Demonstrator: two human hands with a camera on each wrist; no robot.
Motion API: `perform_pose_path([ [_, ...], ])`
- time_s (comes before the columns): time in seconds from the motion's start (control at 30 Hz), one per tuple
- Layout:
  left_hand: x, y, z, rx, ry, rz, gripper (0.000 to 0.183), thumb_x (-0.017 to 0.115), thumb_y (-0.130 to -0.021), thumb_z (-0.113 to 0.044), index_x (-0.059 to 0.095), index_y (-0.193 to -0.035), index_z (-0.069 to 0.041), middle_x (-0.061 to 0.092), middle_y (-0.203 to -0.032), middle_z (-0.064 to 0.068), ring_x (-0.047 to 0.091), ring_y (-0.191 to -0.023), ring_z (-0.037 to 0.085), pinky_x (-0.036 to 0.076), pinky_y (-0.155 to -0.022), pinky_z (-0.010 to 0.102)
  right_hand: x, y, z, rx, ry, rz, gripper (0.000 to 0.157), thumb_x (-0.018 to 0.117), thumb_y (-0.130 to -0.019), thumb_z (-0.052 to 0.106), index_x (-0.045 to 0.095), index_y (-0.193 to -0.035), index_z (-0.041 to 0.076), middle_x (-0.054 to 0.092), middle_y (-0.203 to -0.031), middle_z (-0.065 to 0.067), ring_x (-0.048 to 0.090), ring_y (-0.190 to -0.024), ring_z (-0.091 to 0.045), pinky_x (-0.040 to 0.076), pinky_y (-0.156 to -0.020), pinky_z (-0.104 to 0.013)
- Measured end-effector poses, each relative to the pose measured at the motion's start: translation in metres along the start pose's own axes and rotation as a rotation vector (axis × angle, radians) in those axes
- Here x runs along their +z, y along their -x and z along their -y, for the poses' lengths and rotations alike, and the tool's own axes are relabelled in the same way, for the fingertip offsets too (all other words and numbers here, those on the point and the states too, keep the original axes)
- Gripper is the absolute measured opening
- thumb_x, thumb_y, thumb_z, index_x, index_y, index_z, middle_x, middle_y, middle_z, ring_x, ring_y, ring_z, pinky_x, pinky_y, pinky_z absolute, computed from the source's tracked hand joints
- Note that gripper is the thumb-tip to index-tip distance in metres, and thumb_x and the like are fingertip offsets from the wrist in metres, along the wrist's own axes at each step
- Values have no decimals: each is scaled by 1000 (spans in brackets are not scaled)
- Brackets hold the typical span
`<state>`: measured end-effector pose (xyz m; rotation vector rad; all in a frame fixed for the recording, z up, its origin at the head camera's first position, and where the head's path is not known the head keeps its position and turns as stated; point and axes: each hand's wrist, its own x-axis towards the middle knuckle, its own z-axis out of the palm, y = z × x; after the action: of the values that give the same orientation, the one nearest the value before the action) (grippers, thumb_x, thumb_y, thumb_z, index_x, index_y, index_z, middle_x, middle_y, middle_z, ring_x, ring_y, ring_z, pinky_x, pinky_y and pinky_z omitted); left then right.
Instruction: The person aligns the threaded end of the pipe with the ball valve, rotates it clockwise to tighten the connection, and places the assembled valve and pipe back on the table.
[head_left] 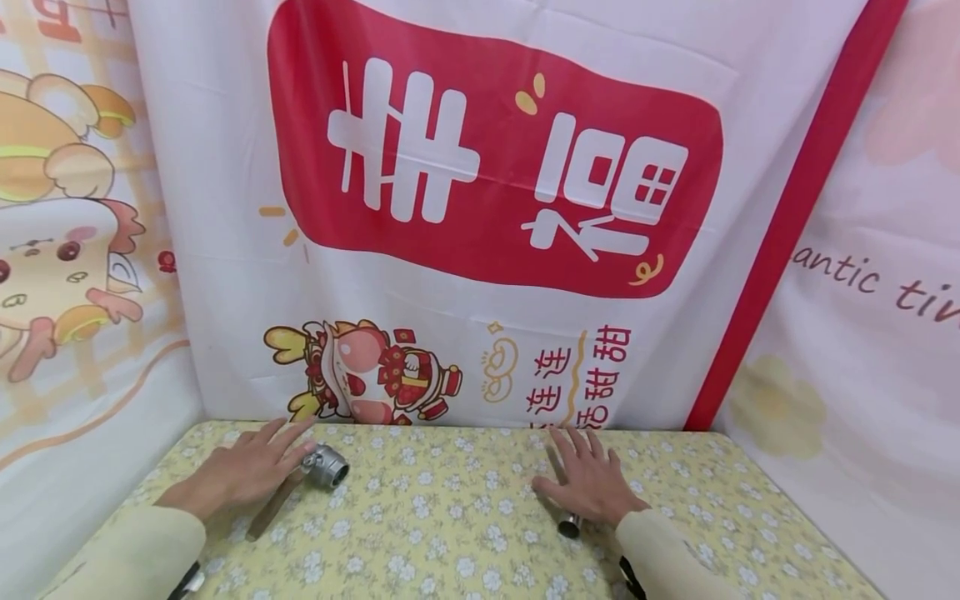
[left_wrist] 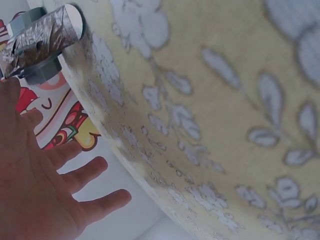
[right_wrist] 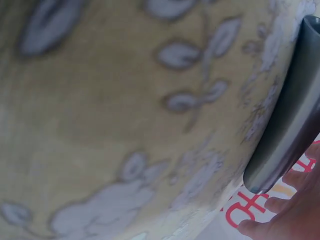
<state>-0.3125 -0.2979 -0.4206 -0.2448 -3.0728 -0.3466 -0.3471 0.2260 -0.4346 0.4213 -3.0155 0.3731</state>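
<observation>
The metal valve (head_left: 330,468) is placed just beside the left hand (head_left: 243,471) on the worktop (head_left: 435,533); the tube (head_left: 570,526) is partly hidden by the right hand (head_left: 588,483). Both hands' fingers are spread, nothing gripped. Being round, the tube could be set rolling by a nudge, and the valve tipped if its brown handle (head_left: 273,507) is knocked.

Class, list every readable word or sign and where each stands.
"幸福": sideways, on the back cloth.
"连连": sideways, lower on that cloth; line partly hidden.
"甜甜": beside it, likewise.
"antic ti": right cloth; cut off at both ends.
Red print atop the left cloth: cut off, unreadable.
Metal fitting, metal pipe: no readable marking.
</observation>
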Motion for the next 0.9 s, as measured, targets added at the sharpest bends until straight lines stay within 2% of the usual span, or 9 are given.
perform_pose_path([
  [0.2,0,0,-1,5,-1,-9,73,23,-115,-64,32,-171,-17,31,-168,38,39,-143,72,35,-100,92,-4,3,-2,34,-17,12,97,63,-100,69,30,-173,15,26,-178,-23,19,-163,-56,21,-120,-85],
  [0.33,0,0,-1,26,0,-20,70,24,-116,-61,32,-171,-19,33,-168,37,41,-141,71,38,-99,90,-5,5,-1,62,5,0,99,64,-98,70,30,-173,14,24,-179,-23,20,-162,-58,25,-121,-82],
  [0.57,2,0,1,78,6,-54,62,34,-118,-52,37,-170,-20,39,-165,35,47,-139,67,43,-94,88,-6,12,4,122,39,-64,101,66,-97,70,31,-172,11,27,-175,-29,33,-153,-64,38,-114,-80],
  [0.77,1,2,2,129,25,-55,57,40,-118,-48,40,-169,-23,43,-164,34,49,-139,65,44,-95,87,-5,16,9,229,31,-45,103,65,-97,69,30,-171,7,29,-170,-38,41,-145,-66,46,-106,-77],
  [0.9,1,3,3,167,47,-51,54,44,-117,-44,42,-168,-26,45,-163,33,49,-140,64,44,-96,87,-4,19,8,284,24,-39,109,65,-94,73,30,-170,3,40,-162,-41,48,-138,-65,51,-99,-75],
])
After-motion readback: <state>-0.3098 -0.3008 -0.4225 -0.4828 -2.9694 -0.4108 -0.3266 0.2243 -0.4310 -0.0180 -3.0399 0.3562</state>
